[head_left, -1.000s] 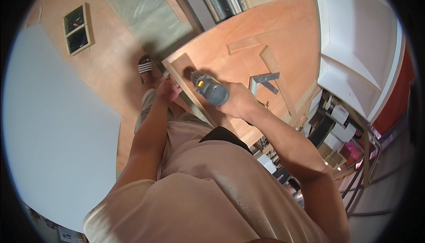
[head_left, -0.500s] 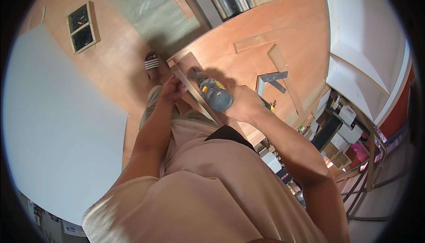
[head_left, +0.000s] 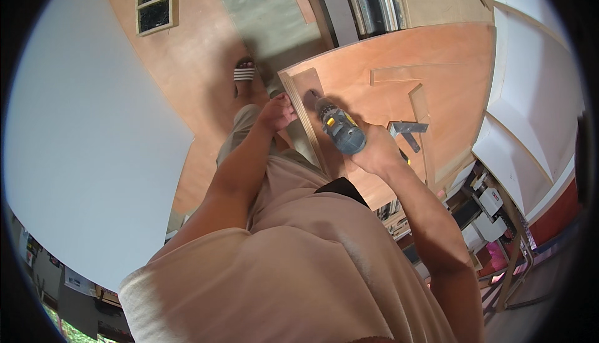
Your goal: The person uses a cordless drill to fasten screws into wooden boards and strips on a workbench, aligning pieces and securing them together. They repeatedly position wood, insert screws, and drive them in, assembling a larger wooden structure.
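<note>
My right hand (head_left: 377, 149) grips a blue-grey cordless drill (head_left: 339, 127) with yellow marks. Its bit points at the near corner of a narrow plywood strip (head_left: 304, 109) that stands on edge along the front of a large plywood panel (head_left: 405, 56). My left hand (head_left: 277, 112) presses against the outer face of that strip, fingers curled on it, a little left of the drill tip.
A metal square (head_left: 409, 131) lies on the panel right of the drill, beside thin wooden battens (head_left: 419, 102). A large white board (head_left: 81, 131) fills the left. My sandalled foot (head_left: 244, 74) stands on the plywood floor. Tool boxes (head_left: 483, 202) sit lower right.
The view has shifted and the panel corner now sits more to the right. The drill has turned so its bit meets the strip's corner, and my left hand has settled on the strip's edge.
</note>
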Available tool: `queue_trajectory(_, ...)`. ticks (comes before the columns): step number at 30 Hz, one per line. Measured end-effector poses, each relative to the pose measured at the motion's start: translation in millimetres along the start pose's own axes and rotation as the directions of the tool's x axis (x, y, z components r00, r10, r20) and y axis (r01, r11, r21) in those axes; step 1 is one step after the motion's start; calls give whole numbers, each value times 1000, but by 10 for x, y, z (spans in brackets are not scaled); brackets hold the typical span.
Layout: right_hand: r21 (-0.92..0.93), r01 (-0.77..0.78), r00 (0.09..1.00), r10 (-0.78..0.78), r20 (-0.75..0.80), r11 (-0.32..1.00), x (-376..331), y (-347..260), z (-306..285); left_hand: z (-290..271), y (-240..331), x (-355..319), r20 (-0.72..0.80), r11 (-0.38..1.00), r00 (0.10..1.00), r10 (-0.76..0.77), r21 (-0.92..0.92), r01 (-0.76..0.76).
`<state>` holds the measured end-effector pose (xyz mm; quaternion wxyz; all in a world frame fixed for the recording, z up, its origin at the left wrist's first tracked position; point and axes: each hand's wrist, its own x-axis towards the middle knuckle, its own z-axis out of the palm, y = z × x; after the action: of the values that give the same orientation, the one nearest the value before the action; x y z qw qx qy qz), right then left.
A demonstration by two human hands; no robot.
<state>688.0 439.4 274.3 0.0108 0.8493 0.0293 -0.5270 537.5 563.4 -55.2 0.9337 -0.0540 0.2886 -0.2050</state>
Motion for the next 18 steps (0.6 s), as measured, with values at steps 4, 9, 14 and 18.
queue_trajectory(4, -15, 4, 1000, -4, -11, 1000, 88, 98, 75, -88, 12, -4, 46, 995, 996, -78, -65, 81)
queue_trajectory(9, -20, 1, 1000, -2, -23, 1000, 118, 92, 83, 3, 4, -4, -22, 999, 998, -51, -2, 51)
queue_trajectory(14, -24, 26, 998, -27, -52, 999, 139, 80, 107, 50, 4, 48, -129, 999, 991, -34, 36, 39)
queue_trajectory(18, -156, 17, 999, -12, 32, 988, 137, -45, -14, 37, 0, 16, -93, 1000, 995, -25, 2, 26)
